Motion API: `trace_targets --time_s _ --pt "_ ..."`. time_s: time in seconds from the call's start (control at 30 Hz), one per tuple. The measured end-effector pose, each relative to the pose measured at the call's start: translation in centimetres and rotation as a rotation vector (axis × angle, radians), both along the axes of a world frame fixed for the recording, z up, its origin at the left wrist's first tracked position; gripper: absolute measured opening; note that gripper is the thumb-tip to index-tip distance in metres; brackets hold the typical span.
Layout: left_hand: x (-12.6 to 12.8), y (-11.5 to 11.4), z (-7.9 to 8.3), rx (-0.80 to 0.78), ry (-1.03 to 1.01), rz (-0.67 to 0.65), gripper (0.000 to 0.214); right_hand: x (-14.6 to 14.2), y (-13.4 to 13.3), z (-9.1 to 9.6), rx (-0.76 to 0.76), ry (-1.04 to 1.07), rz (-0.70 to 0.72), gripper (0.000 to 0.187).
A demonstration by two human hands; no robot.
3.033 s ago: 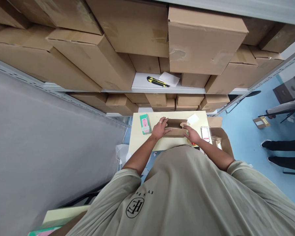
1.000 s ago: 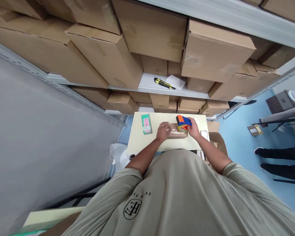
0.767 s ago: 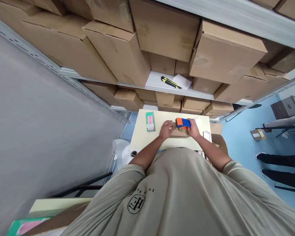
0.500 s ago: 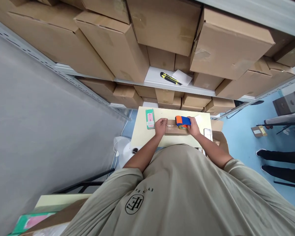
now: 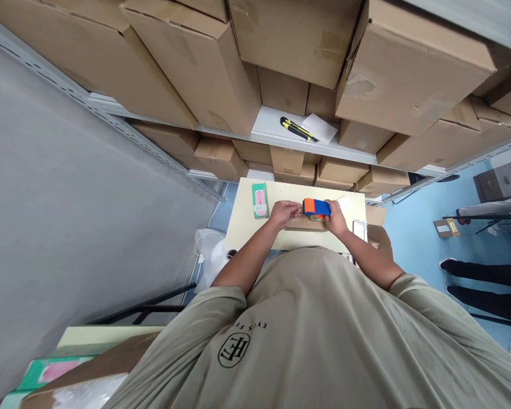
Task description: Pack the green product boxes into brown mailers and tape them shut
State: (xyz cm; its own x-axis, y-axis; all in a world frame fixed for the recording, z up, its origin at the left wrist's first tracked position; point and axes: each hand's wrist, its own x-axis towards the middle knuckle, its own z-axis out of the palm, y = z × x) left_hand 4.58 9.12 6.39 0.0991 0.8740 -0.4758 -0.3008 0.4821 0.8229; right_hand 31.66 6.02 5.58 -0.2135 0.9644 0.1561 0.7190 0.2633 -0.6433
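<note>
A small brown cardboard box (image 5: 305,223) lies on the pale yellow table (image 5: 251,230). My right hand (image 5: 334,216) is closed round a blue and orange tape dispenser (image 5: 316,208) held over the box. My left hand (image 5: 284,211) sits at the box's left end with its fingers pinched together just left of the dispenser, apparently on the clear tape end. A green and pink packaged phone case (image 5: 260,200) lies on the table to the left of my left hand.
Metal shelves stacked with cardboard boxes (image 5: 221,68) rise behind the table; a yellow utility knife (image 5: 297,129) and white paper (image 5: 319,128) lie on one shelf. A phone (image 5: 359,228) rests at the table's right edge. Another person's legs (image 5: 485,270) are at the right.
My right hand picked up the tape dispenser and brought it onto the box. My left hand shifted from pressing the box top to pinching at the dispenser's left side.
</note>
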Motion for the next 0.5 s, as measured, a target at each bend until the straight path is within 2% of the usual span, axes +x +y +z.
trace_targets --time_s 0.13,0.3,0.5 --pt "-1.1 0.4 0.7 0.042 0.123 -0.027 0.032 -0.2 -0.4 0.0 -0.013 -0.013 0.017 0.076" --pt "-2.0 0.3 1.7 0.055 0.181 -0.053 0.033 -0.4 -0.6 0.5 -0.037 -0.024 0.027 0.079" --pt "-5.1 0.6 0.9 0.080 0.230 0.032 0.034 0.0 -0.9 1.5 -0.035 -0.066 0.003 0.077"
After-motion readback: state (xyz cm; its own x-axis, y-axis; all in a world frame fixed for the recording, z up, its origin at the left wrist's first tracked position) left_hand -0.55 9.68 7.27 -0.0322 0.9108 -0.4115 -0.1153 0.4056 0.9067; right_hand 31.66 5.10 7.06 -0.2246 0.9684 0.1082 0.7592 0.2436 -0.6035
